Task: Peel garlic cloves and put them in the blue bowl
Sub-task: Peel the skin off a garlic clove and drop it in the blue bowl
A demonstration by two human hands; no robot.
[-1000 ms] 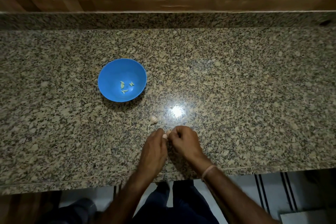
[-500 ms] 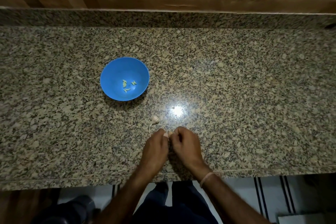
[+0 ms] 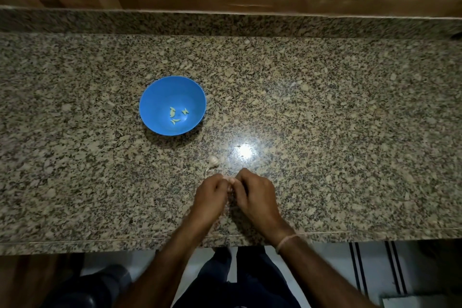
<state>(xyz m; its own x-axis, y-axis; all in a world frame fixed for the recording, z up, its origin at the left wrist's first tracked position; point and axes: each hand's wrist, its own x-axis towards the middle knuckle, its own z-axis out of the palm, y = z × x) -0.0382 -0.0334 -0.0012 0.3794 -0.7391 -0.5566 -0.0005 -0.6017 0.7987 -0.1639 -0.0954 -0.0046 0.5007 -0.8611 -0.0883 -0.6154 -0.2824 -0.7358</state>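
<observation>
bare counter (image 3: 325,107) right of blue bowl (image 3: 152,107)

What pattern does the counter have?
The counter is speckled tan, grey and black granite; head view shows it best.

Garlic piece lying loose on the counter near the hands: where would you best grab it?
Pinch the garlic piece across its plump rounded body, coming straight down from above. It lies free on the flat counter, just beyond the left hand, with room around it. The thin strand trailing from it looks too flimsy to hold.
</observation>
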